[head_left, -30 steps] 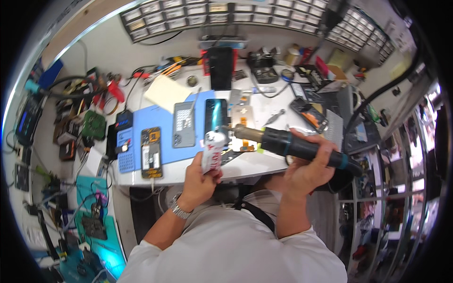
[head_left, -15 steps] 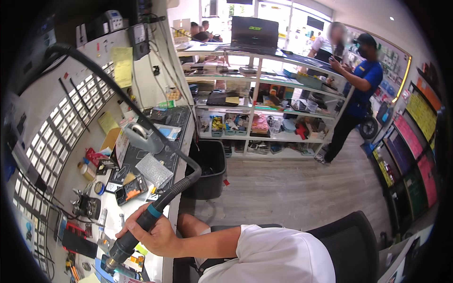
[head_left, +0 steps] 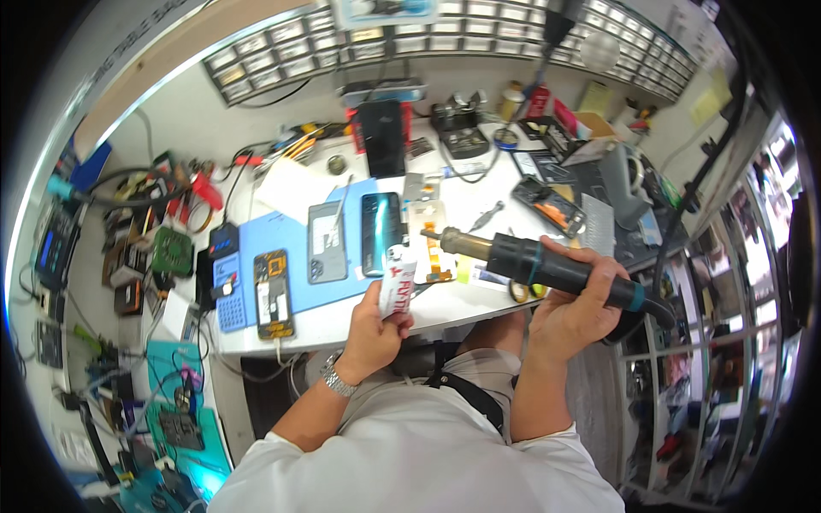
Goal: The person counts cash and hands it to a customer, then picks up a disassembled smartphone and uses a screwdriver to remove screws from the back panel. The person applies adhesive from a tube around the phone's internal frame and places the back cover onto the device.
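My left hand [head_left: 379, 335] is closed round a white tube with red printing [head_left: 396, 278], held upright over the bench's front edge. My right hand [head_left: 577, 303] grips a black hot-air handpiece [head_left: 543, 270], its brass nozzle [head_left: 464, 244] pointing left, above and right of the tube. Beyond the tube lies a glossy teal phone [head_left: 379, 218]; beside it are a grey phone back [head_left: 326, 239] and, further left, an opened phone [head_left: 273, 312] with exposed internals, all on a blue mat [head_left: 261, 231]. A pale phone part with orange flex cable [head_left: 428, 224] lies under the nozzle.
A dark phone on a red stand [head_left: 381, 137], an opened device [head_left: 547, 208], a grey tape dispenser [head_left: 624, 188] and small drawers [head_left: 278, 64] occupy the back and right. A teal mat with tools [head_left: 175, 368] is at left; a thick cable [head_left: 705, 167] arches at right.
The view swung right toward the shop and co-worker, then returned to the bench. Against a second ago, both hands sit slightly further right, with the nozzle a little farther from the tube's tip.
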Motion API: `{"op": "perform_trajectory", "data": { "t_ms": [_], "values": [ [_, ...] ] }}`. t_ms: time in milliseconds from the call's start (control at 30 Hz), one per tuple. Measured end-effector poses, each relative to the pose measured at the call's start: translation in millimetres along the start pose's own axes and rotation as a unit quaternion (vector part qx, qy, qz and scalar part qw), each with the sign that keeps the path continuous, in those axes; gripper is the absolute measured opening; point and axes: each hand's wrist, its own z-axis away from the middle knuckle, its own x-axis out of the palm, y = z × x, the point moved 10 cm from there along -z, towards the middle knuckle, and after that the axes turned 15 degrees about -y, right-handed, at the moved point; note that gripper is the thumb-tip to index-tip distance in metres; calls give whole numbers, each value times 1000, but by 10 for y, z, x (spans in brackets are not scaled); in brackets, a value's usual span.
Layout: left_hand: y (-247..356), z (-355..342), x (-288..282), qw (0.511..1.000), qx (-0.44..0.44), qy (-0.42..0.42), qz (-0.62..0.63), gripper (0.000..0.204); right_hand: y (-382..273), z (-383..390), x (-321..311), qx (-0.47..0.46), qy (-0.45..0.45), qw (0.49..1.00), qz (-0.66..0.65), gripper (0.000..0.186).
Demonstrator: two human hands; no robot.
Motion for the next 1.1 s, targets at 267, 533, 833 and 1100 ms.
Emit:
{"op": "perform_trajectory", "data": {
  "t_ms": [267,533,833,1100],
  "values": [
    [77,11,-18,1000,-1,-4,-7,56,226,-31,155,1,-56,998,-7,19],
    [86,28,-87,1000,-12,23,3,39,235,-23,217,0,-69,998,0,19],
    [37,15,-68,1000,-5,7,-18,49,233,-25,232,-9,-84,996,20,17],
    [67,11,-61,1000,-6,10,-14,46,226,-25,244,-14,-91,996,18,18]
  ]
}}
